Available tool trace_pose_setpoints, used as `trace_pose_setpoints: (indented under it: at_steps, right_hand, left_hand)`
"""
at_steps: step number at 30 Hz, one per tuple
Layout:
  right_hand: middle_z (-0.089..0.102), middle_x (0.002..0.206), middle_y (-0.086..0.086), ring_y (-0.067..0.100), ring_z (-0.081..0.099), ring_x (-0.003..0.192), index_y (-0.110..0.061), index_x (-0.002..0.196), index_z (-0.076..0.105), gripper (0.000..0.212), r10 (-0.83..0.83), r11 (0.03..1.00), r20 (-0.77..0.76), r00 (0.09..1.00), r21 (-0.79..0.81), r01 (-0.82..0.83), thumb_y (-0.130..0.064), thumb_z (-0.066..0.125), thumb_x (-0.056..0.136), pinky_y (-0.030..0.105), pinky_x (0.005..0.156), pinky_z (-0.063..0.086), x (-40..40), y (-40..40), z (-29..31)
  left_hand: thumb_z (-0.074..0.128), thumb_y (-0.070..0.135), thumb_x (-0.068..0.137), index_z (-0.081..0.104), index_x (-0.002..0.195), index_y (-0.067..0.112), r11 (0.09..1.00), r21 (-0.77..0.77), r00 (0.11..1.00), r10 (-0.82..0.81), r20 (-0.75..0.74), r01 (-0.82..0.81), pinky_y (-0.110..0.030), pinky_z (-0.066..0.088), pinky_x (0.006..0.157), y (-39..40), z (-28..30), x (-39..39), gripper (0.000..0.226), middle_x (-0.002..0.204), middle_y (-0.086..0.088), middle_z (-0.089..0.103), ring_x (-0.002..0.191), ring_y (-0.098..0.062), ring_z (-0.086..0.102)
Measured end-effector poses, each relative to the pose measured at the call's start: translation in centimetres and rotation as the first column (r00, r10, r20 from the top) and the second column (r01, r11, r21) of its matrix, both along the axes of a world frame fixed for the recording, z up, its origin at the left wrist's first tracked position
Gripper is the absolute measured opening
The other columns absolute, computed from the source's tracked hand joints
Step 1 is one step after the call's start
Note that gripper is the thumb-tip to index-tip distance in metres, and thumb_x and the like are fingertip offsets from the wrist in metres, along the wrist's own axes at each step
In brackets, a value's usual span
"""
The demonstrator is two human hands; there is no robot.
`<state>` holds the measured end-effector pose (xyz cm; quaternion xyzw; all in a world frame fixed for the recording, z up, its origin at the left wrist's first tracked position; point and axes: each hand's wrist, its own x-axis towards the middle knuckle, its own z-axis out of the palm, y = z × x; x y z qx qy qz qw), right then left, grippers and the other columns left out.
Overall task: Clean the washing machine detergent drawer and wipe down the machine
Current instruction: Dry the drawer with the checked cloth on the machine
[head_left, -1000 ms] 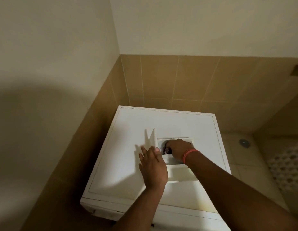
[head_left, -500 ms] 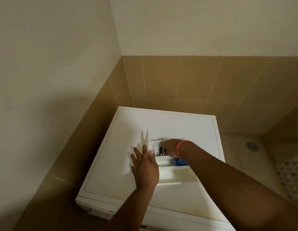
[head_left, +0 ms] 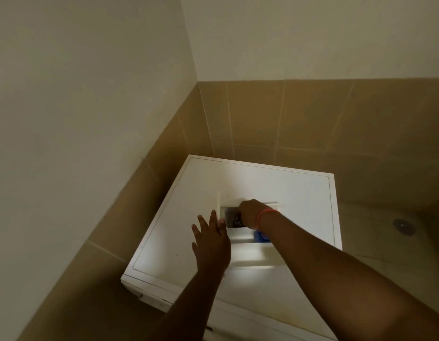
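Drawer (head_left: pixel 240 244) sits on top of the washer (head_left: pixel 179 217). R hand (head_left: pixel 250 214) is down in it, gripping sth dark, prob a brush. L hand (head_left: pixel 211 238) rests flat alongside, fingers spread. Looks light, stiff plastic, maybe slippery w/ soap; best held by the side walls

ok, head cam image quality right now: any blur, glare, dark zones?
Head view: dim, warm light; motion blur on the left hand and the detergent drawer; mild glare on the washing machine top; wide-angle bending of the wall lines; left corner in shadow.
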<state>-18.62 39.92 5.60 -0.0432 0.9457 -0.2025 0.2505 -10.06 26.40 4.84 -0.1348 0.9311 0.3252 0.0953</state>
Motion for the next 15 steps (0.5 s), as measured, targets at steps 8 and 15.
trace_pose_setpoints:
  at_steps: [8,15]
  right_hand:
    - [0.067,0.106,0.009,0.026,0.062,0.101,-0.01,0.111,0.062,0.019,-0.158,0.969,-0.175,0.972,-0.218,0.119,-0.021,0.055,0.097,0.032,0.087,0.046,2.9,-2.1,-0.4]
    - [0.058,0.134,0.008,0.028,0.055,0.121,-0.022,0.138,0.054,0.05,0.167,0.98,-0.028,0.986,-0.104,-0.169,0.002,0.045,0.095,0.033,0.106,0.041,1.9,0.1,0.3]
  left_hand:
    - [0.017,0.049,0.104,0.016,0.156,0.033,1.0,0.031,1.0,0.003,-0.018,-0.002,-0.059,0.01,0.12,0.0,-0.2,-0.1,0.054,0.166,-0.001,0.001,0.152,-0.029,-0.005]
    - [0.017,0.048,0.104,0.016,0.156,0.032,1.0,-0.01,1.0,-0.003,-0.003,0.003,-0.061,0.011,0.119,0.0,0.1,0.0,0.055,0.166,-0.002,-0.001,0.152,-0.031,-0.005]
